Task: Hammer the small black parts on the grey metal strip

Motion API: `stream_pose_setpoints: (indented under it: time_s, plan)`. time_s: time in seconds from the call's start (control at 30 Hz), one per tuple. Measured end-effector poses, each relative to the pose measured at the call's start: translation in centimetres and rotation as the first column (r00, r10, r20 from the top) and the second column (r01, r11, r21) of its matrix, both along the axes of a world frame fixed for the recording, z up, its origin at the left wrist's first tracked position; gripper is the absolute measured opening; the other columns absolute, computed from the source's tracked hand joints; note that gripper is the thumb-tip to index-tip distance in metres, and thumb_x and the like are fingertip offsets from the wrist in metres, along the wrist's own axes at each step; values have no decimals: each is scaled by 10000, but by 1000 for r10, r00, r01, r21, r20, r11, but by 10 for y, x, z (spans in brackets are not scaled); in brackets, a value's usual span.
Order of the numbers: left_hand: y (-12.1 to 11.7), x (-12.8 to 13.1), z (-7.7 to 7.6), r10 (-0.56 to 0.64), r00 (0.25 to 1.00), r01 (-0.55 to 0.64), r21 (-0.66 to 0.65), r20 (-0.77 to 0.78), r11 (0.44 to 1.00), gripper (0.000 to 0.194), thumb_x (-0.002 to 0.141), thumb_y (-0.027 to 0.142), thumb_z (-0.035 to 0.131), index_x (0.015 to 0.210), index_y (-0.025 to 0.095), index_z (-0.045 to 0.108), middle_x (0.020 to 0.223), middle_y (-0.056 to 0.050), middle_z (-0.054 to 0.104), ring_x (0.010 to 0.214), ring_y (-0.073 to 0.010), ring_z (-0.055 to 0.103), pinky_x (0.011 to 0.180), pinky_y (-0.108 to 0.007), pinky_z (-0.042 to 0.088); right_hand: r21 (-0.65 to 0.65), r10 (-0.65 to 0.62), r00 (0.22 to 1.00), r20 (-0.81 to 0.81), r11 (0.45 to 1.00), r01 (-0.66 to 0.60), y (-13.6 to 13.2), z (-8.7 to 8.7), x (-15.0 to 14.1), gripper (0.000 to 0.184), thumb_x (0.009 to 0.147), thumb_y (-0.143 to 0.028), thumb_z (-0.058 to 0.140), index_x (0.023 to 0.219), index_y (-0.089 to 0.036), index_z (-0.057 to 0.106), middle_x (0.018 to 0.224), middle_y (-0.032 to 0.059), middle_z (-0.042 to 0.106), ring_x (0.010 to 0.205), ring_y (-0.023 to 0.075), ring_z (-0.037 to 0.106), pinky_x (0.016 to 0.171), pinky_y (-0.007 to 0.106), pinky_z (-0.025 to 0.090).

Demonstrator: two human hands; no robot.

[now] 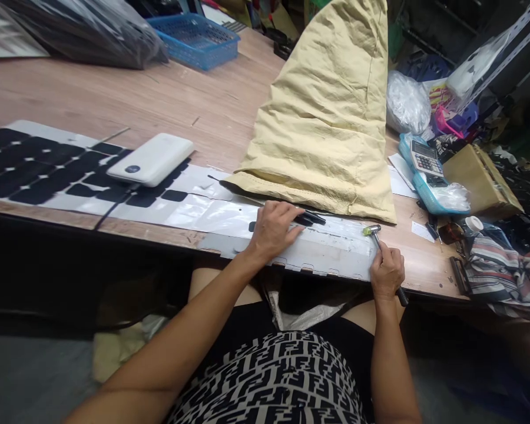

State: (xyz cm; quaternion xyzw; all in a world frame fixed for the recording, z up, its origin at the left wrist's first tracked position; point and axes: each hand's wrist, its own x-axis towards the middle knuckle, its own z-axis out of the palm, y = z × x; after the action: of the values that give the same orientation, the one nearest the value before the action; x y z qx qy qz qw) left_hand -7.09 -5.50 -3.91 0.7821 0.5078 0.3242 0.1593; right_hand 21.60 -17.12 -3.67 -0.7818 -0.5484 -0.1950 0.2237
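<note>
My right hand [387, 274] is wrapped around the black handle of a small hammer [371, 231]. The hammer's head is yellow-green and metal, and it sits just above a whitish strip [335, 253] along the table edge. My left hand [274, 229] rests on the white sheet beside this strip, thumb and fingers apart. Close to its fingertips lie slim black pieces [311, 218], whose kind I cannot make out. Beyond both hands spreads a large yellow cloth bag [322, 129], its open edge toward me.
To the left, a white power bank [152, 159] with a cable lies on a black-patterned sheet [39, 156]. A blue basket [198, 40] and a dark plastic bag [88, 29] stand farther back. At right are a calculator [426, 159], a cardboard box [481, 176] and striped cloth [497, 265].
</note>
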Motion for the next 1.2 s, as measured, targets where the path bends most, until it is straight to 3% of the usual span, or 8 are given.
stream_pose_setpoints:
  time_s: [0.1,0.2,0.43,0.63,0.77,0.9,1.2]
  plan:
    - [17,-5,-4,29,998,-30,-22,-57,999,214,814,235,717,1023,260,754,1052,-83,697,1078,-331,527,967,-502,410,1,-2,1000,3,1000,2,0,-1,0,368,970,-243,445,1160,-227,760,895,72,637,819,213,512,745,324,391]
    - [19,-1,-6,6,998,-9,-53,-65,999,136,808,247,732,942,251,757,963,-77,685,1045,-321,530,942,-488,412,-14,-10,1000,-15,1000,10,0,-2,0,366,969,-236,453,1175,-227,755,909,75,636,837,217,507,766,330,398]
    - [-3,49,-9,-254,967,254,-56,-3,966,171,901,287,661,1025,213,754,1021,-78,696,1017,-274,536,903,-430,415,-60,8,997,-80,998,-13,1,0,6,370,974,-232,451,1197,-222,745,919,85,629,848,221,506,802,338,423]
    - [0,64,-15,-315,947,317,-28,65,948,200,936,300,635,1053,206,766,989,-78,666,1003,-254,531,919,-421,414,26,149,960,-235,989,-147,-7,9,4,354,971,-252,475,1193,-183,742,936,88,684,884,209,616,818,329,501]
    - [3,60,-17,-322,944,325,-31,67,945,234,891,307,713,1085,189,765,981,-71,659,1002,-253,530,906,-413,416,123,315,866,-388,949,-290,-15,20,-22,338,996,-277,492,1226,-191,725,1026,96,726,954,200,675,861,331,543]
    - [4,61,-20,-306,947,310,-35,99,950,218,877,291,727,1076,207,762,972,-62,663,1010,-250,530,916,-412,416,140,397,800,-451,916,-376,-19,28,-46,311,1001,-264,514,1219,-201,726,1029,84,739,966,193,688,885,334,552]
    - [6,61,-18,-254,957,271,-112,141,956,155,825,282,756,970,231,744,972,-42,688,1007,-246,539,905,-399,412,169,477,798,-367,878,-447,-14,41,-65,298,1005,-217,509,1210,-201,725,955,72,719,894,174,675,826,309,553]
